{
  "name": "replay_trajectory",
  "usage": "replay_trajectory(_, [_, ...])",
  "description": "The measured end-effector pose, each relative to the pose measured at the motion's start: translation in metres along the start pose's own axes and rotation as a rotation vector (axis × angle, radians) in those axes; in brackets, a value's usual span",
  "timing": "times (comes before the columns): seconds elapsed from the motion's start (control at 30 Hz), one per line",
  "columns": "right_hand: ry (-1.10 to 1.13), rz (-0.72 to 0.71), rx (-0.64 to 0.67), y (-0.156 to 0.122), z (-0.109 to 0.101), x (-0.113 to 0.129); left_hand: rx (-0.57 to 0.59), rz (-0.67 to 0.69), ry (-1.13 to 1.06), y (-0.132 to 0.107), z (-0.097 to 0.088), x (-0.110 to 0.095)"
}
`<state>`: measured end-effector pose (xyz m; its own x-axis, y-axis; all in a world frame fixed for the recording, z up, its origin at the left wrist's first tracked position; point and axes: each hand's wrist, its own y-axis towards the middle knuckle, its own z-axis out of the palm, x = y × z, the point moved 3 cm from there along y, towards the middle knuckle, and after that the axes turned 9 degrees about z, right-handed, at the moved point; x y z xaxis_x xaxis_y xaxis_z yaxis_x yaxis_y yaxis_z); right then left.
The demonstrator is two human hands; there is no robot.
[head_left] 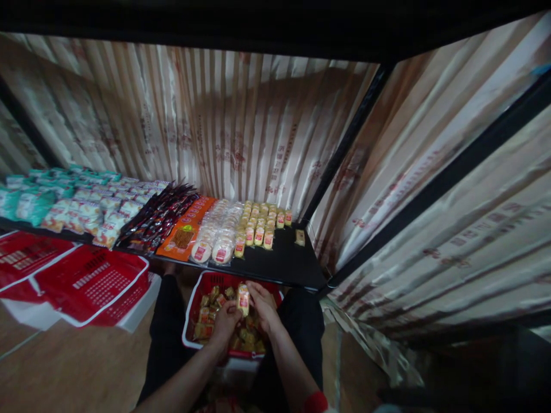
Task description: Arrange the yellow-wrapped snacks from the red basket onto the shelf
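Wrapped snack (243, 300) between left hand (226, 322) and right hand (263, 303), both clamped on its edges, above red basket (187, 321).

Dim overall, with the upper shelf (241, 26) sinking to near black. Pale glare streaks the shiny striped sheeting (456, 172) past the lower shelf's (295, 258) right edge; above its back edge lies a broad soft shadow. Blur softens the fingers (257, 292) and the held packet's (243, 299) lettering. Wide-angle stretch slants the posts (343, 149).
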<state>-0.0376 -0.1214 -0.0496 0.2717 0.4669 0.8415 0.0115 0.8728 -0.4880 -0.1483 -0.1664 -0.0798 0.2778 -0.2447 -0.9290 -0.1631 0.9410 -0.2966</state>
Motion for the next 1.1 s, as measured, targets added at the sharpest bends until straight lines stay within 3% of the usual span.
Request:
replay_trajectory(0.2, [0.029,-0.016,0.002,0.001,-0.005,0.003,0.037,0.050,0.006,0.003,0.012,-0.005])
replay_trajectory(0.57, [0.055,-0.141,-0.026,-0.009,-0.038,0.031,0.143,0.087,0.065,0.008,0.059,-0.025])
replay_trajectory(0.77, [0.015,-0.185,-0.020,-0.003,-0.040,0.042,0.138,0.121,0.035,0.016,0.066,-0.033])
replay_trajectory(1.1, [-0.134,-0.333,-0.031,0.025,-0.031,0.052,0.030,0.223,0.168,0.056,0.072,-0.047])
